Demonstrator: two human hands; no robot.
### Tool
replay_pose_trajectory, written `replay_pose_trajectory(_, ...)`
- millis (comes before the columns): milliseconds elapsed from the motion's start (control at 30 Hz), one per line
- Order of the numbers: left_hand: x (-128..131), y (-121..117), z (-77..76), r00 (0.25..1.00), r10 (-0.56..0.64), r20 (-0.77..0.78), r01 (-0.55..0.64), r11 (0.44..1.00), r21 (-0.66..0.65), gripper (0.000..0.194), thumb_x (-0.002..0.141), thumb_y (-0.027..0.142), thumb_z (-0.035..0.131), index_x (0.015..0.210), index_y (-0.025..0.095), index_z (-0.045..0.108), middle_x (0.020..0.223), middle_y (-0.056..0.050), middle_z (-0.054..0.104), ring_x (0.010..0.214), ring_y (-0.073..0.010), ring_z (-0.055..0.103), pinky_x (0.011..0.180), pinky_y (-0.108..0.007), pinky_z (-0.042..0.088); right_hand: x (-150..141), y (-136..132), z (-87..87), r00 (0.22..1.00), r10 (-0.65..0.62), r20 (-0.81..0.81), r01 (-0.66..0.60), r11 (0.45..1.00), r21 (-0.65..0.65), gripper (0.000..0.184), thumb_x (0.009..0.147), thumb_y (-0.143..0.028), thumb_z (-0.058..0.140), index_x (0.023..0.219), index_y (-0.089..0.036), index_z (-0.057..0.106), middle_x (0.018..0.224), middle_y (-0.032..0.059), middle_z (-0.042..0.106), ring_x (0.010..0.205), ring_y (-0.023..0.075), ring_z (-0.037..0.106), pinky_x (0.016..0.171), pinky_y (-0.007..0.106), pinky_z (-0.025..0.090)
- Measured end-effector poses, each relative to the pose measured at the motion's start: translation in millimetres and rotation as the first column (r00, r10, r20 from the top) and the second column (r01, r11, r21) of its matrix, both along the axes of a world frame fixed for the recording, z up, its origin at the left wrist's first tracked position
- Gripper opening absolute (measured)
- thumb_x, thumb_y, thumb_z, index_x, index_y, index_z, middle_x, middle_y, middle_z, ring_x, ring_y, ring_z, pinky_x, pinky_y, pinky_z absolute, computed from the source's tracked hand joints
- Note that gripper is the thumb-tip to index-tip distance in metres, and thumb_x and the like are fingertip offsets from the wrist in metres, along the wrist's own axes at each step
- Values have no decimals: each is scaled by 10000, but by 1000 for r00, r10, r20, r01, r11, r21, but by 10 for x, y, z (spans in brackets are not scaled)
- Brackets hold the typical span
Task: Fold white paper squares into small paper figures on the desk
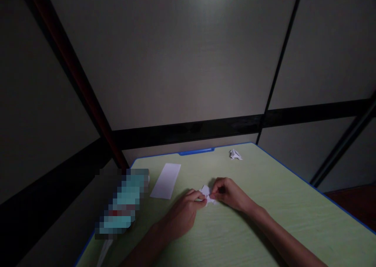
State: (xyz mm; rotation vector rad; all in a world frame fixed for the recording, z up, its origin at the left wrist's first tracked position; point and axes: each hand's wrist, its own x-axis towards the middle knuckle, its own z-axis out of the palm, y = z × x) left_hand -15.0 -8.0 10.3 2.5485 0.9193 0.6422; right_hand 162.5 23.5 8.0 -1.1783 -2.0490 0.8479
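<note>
Between my two hands, low over the table, is a small piece of folded white paper [205, 190]. My left hand [188, 210] pinches its left side, with the fingers bent over the near edge. The thumb and fingers of my right hand [225, 192] are closed on its right side. Parts of the folds are hidden behind my fingers, so the paper's full shape does not show. Farther back on the right sits another folded white paper piece [235, 154], apart from both hands.
A white paper strip [166, 181] lies flat to the left of my hands. A blurred-out turquoise item [125, 200] stands at the table's left edge. The pale green table [282, 204] has a blue rim and a blue handle [196, 152] at the back, near panelled doors [188, 63].
</note>
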Motion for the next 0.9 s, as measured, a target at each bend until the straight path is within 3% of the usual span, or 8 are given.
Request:
replay_pose_trajectory(300, -4, 2, -30, 1000, 5, 4, -5, 1000, 6, 423, 669, -39, 348, 968, 186, 545, 946, -56, 533, 911, -161, 422, 797, -290, 359, 5, 8, 2, 997, 36, -62, -40, 998, -55, 87, 591, -122, 562, 514, -84, 578, 514, -8, 461, 457, 77, 398, 422, 179, 313)
replay_pose_trajectory(667, -15, -1, -39, 1000, 1, 1, -1, 1000, 13, 434, 673, -34, 353, 1002, 197, 517, 960, -50, 523, 921, -162, 415, 813, -301, 352, 112, 7, 64, 973, 222, -68, -228, 970, -84, 101, 601, -50, 501, 559, -115, 566, 612, 3, 489, 570, 101, 461, 526, 196, 373)
replay_pose_trajectory(900, -2, -4, -40, 1000, 1, 15, -1, 1000, 19, 442, 664, -42, 354, 996, 197, 520, 957, -52, 524, 907, -164, 421, 801, -303, 358, 95, 7, 56, 983, 177, -42, -180, 980, -83, 99, 658, -89, 443, 589, -120, 507, 584, -15, 435, 524, 88, 407, 486, 193, 342)
